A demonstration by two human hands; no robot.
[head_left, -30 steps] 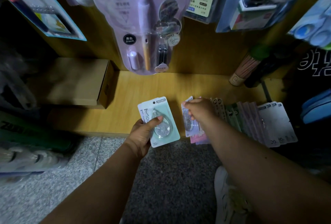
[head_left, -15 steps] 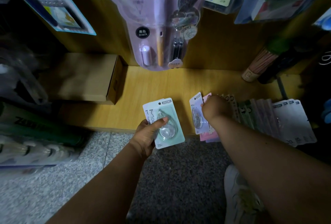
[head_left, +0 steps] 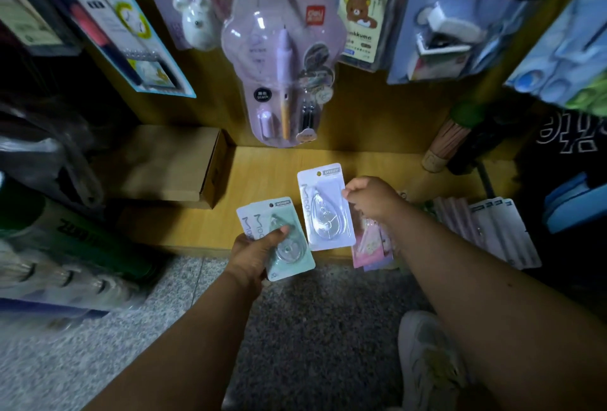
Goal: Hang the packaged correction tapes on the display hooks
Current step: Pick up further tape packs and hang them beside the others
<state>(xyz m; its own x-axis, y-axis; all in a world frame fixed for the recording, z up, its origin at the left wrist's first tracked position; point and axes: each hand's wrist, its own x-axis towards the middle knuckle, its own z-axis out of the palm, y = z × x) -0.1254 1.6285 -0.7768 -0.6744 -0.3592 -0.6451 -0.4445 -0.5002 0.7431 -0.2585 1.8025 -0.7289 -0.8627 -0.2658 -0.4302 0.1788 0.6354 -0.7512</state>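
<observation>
Stock: your left hand (head_left: 253, 251) grips perhaps two mint packs (head_left: 279, 236); your right hand (head_left: 369, 197) pinches one white pack (head_left: 325, 210) above the shelf (head_left: 269, 174).

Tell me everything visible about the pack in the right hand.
The pale lavender pack is a flat printed card with a clear, teardrop-shaped plastic blister holding a see-through correction tape. A small hang hole and a dark label strip sit at its top edge. It is held lengthwise, top away from the person, above the wooden shelf. The right hand pinches its right edge; nothing else touches it.
</observation>
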